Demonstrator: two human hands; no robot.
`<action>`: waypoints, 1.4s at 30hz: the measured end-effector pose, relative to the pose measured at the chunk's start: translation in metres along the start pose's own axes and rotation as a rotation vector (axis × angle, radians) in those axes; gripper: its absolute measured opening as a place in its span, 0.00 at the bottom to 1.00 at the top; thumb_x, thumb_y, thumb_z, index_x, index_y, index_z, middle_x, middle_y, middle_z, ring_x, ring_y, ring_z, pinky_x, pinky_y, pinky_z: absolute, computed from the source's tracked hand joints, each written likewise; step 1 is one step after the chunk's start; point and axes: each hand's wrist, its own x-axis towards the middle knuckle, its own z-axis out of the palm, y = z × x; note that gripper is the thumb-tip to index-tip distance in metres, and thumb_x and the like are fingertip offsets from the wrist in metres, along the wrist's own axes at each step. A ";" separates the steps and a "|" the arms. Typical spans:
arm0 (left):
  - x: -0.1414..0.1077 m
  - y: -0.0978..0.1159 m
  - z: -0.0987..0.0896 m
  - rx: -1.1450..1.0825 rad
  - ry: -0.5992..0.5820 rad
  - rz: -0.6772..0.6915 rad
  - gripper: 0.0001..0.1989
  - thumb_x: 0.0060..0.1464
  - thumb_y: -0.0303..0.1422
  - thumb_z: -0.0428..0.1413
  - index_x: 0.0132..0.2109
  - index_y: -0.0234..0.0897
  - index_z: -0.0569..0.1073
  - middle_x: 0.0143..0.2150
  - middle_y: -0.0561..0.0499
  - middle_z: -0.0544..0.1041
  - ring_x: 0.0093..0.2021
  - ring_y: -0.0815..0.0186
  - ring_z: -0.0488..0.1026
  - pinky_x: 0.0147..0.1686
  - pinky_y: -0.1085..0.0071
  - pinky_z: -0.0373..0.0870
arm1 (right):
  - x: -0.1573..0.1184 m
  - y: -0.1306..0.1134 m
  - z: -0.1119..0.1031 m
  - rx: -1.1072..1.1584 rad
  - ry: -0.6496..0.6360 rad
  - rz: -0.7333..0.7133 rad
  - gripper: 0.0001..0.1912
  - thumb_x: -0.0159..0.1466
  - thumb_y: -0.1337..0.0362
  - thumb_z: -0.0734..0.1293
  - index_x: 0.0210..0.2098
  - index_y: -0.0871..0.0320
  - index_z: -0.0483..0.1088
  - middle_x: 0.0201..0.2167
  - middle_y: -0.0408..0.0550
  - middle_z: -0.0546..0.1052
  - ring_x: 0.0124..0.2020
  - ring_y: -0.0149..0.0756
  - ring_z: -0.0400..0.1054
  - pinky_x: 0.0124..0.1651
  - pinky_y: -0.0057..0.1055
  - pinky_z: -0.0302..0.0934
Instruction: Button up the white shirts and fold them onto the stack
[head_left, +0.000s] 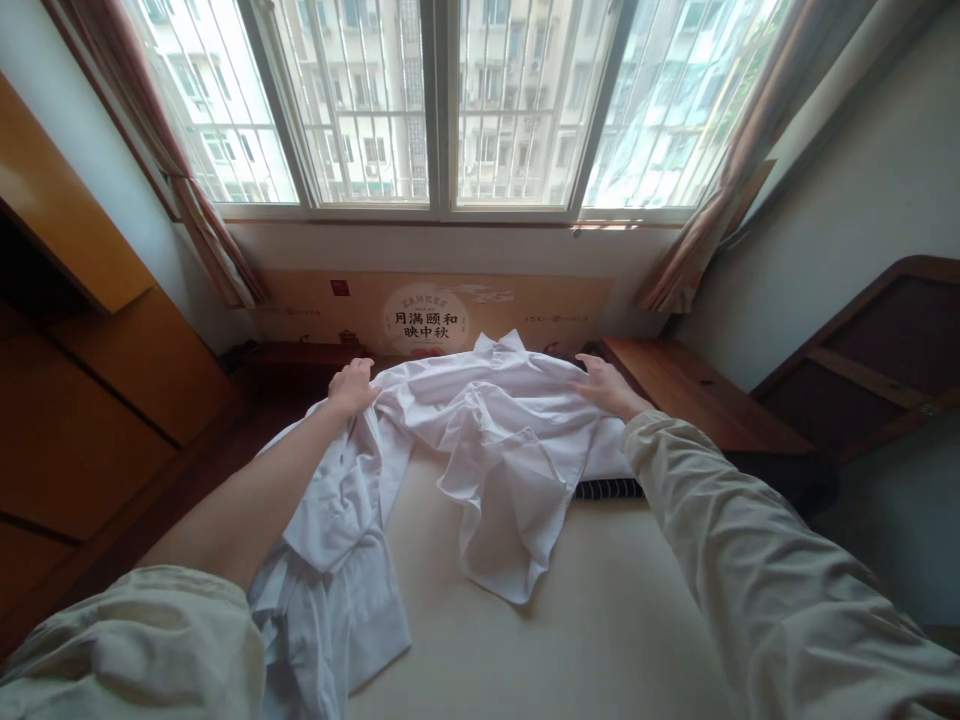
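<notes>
Nearest me, my pale sleeves frame the cream surface (600, 620); the left one is bunched at the elbow, the right one reaches my wrist. The white shirt (517, 420) lies across the far part of the surface, with a long length of cloth running down its left side towards me. That length is heavily rumpled and looks faintly bluish, ending in a squarish corner. From the middle, a loose panel droops nearer me, its edge wavy and its tip pointed. Under the shirt's right part, a dark striped item (611, 488) shows its thin pale lines.

Farther up, my left hand (354, 385) rests at the shirt's left shoulder, fingers bent over, thumb against the cloth; I can't tell whether it is pinching any. My right hand (606, 385) is at the right shoulder, fingers and thumb parted, the thumb touching the fabric. Between them the shoulders stretch in soft creases, and the collar (499, 346) pokes up in two points at the far edge.

Beyond are what seems a wooden desk (697, 395) at the right, a tan banner (300, 300) with dark lettering, and the barred window (367, 130) between gathered curtains (214, 235).
</notes>
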 end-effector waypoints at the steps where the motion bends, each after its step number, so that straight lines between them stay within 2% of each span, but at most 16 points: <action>1: -0.006 0.006 0.003 0.010 0.039 0.051 0.26 0.60 0.36 0.61 0.63 0.36 0.72 0.66 0.36 0.74 0.62 0.46 0.75 0.59 0.58 0.70 | -0.006 -0.006 0.003 -0.011 -0.002 -0.032 0.34 0.62 0.61 0.74 0.65 0.65 0.70 0.63 0.67 0.75 0.64 0.59 0.70 0.68 0.49 0.62; 3: -0.021 0.021 0.005 -0.047 0.121 0.199 0.19 0.63 0.37 0.59 0.58 0.36 0.75 0.61 0.37 0.77 0.60 0.47 0.76 0.59 0.57 0.69 | -0.022 -0.022 0.004 0.006 0.037 -0.114 0.27 0.65 0.58 0.71 0.61 0.62 0.73 0.61 0.64 0.76 0.62 0.56 0.70 0.67 0.48 0.62; 5: -0.043 0.037 0.004 -0.177 0.120 0.378 0.14 0.67 0.42 0.56 0.49 0.38 0.78 0.53 0.41 0.81 0.52 0.51 0.78 0.56 0.58 0.71 | -0.046 -0.041 -0.001 0.072 0.090 -0.218 0.18 0.69 0.55 0.68 0.54 0.58 0.75 0.54 0.60 0.79 0.57 0.53 0.72 0.64 0.46 0.65; 7: -0.070 0.051 0.001 -0.356 -0.071 0.555 0.18 0.69 0.49 0.55 0.41 0.39 0.78 0.40 0.47 0.82 0.40 0.57 0.79 0.48 0.62 0.72 | -0.077 -0.061 -0.009 0.151 0.106 -0.340 0.16 0.73 0.51 0.64 0.44 0.56 0.75 0.47 0.57 0.80 0.51 0.51 0.74 0.59 0.46 0.66; 9: -0.099 0.061 0.001 -0.534 -0.302 0.679 0.20 0.67 0.51 0.57 0.40 0.39 0.79 0.38 0.49 0.82 0.38 0.61 0.78 0.43 0.67 0.71 | -0.110 -0.077 -0.017 0.226 0.060 -0.455 0.20 0.76 0.46 0.61 0.39 0.55 0.73 0.41 0.54 0.79 0.45 0.49 0.73 0.52 0.44 0.67; 11: -0.122 0.070 0.003 -0.675 -0.448 0.701 0.20 0.63 0.52 0.62 0.41 0.38 0.79 0.39 0.49 0.82 0.39 0.61 0.78 0.43 0.69 0.71 | -0.141 -0.087 -0.020 0.290 -0.042 -0.564 0.22 0.75 0.43 0.61 0.40 0.54 0.71 0.41 0.53 0.78 0.43 0.48 0.72 0.48 0.42 0.67; 13: -0.137 0.077 0.008 -0.791 -0.540 0.678 0.20 0.60 0.51 0.66 0.41 0.37 0.79 0.38 0.49 0.81 0.39 0.61 0.77 0.42 0.69 0.72 | -0.163 -0.094 -0.016 0.259 -0.088 -0.616 0.23 0.69 0.40 0.69 0.43 0.55 0.72 0.43 0.54 0.78 0.44 0.49 0.72 0.49 0.43 0.68; 15: -0.144 0.086 0.013 -0.890 -0.550 0.662 0.18 0.60 0.48 0.66 0.40 0.36 0.79 0.40 0.47 0.80 0.41 0.60 0.77 0.44 0.68 0.73 | -0.176 -0.098 -0.008 0.222 -0.124 -0.614 0.22 0.66 0.44 0.74 0.46 0.56 0.73 0.46 0.56 0.77 0.47 0.50 0.73 0.51 0.44 0.69; 18: -0.146 0.096 0.017 -0.968 -0.461 0.729 0.11 0.59 0.40 0.65 0.38 0.35 0.79 0.49 0.41 0.80 0.50 0.56 0.77 0.51 0.63 0.73 | -0.182 -0.103 0.004 0.212 -0.216 -0.610 0.10 0.67 0.57 0.73 0.44 0.56 0.75 0.49 0.55 0.77 0.48 0.47 0.73 0.53 0.42 0.69; 20: -0.146 0.100 0.018 -0.957 -0.412 0.780 0.06 0.56 0.33 0.63 0.35 0.35 0.77 0.51 0.41 0.79 0.51 0.56 0.76 0.51 0.64 0.73 | -0.183 -0.108 0.006 0.222 -0.278 -0.631 0.05 0.67 0.64 0.71 0.42 0.56 0.76 0.48 0.52 0.77 0.47 0.44 0.73 0.53 0.40 0.69; 23: -0.150 0.096 0.017 -0.889 -0.369 0.736 0.04 0.54 0.28 0.59 0.32 0.37 0.71 0.35 0.51 0.74 0.36 0.65 0.71 0.37 0.71 0.68 | -0.184 -0.112 -0.001 0.221 -0.302 -0.656 0.07 0.64 0.69 0.69 0.43 0.56 0.75 0.45 0.51 0.78 0.46 0.43 0.73 0.52 0.38 0.68; 26: -0.152 0.086 0.010 -0.805 -0.300 0.684 0.11 0.53 0.28 0.56 0.28 0.39 0.61 0.25 0.58 0.61 0.27 0.70 0.58 0.29 0.73 0.58 | -0.188 -0.113 -0.013 0.196 -0.239 -0.667 0.07 0.60 0.71 0.69 0.37 0.55 0.71 0.38 0.50 0.77 0.40 0.42 0.71 0.45 0.34 0.64; 30: -0.148 0.079 -0.015 -0.660 -0.223 0.772 0.13 0.50 0.26 0.55 0.28 0.41 0.57 0.23 0.59 0.60 0.25 0.70 0.56 0.29 0.71 0.55 | -0.189 -0.108 -0.029 0.134 -0.148 -0.780 0.11 0.55 0.76 0.63 0.32 0.53 0.62 0.33 0.47 0.73 0.33 0.38 0.65 0.36 0.32 0.55; 35: -0.156 0.087 -0.029 -0.361 -0.321 0.981 0.10 0.49 0.26 0.58 0.30 0.41 0.64 0.26 0.55 0.72 0.26 0.67 0.64 0.28 0.69 0.54 | -0.196 -0.106 -0.037 0.006 -0.228 -1.041 0.12 0.58 0.76 0.62 0.37 0.54 0.65 0.32 0.48 0.73 0.33 0.40 0.64 0.36 0.34 0.54; 39: -0.172 0.081 -0.013 -0.273 -0.431 1.089 0.09 0.51 0.27 0.61 0.29 0.42 0.68 0.24 0.55 0.72 0.23 0.67 0.63 0.25 0.67 0.51 | -0.215 -0.103 -0.032 0.057 -0.395 -1.033 0.16 0.62 0.69 0.65 0.50 0.58 0.69 0.38 0.52 0.78 0.35 0.42 0.69 0.36 0.34 0.56; 42: -0.179 0.067 -0.006 -0.304 -0.490 1.078 0.09 0.50 0.26 0.61 0.28 0.41 0.68 0.23 0.56 0.71 0.21 0.69 0.60 0.24 0.67 0.51 | -0.230 -0.100 -0.031 0.134 -0.544 -0.944 0.20 0.63 0.68 0.67 0.55 0.56 0.71 0.41 0.51 0.81 0.33 0.40 0.72 0.34 0.32 0.54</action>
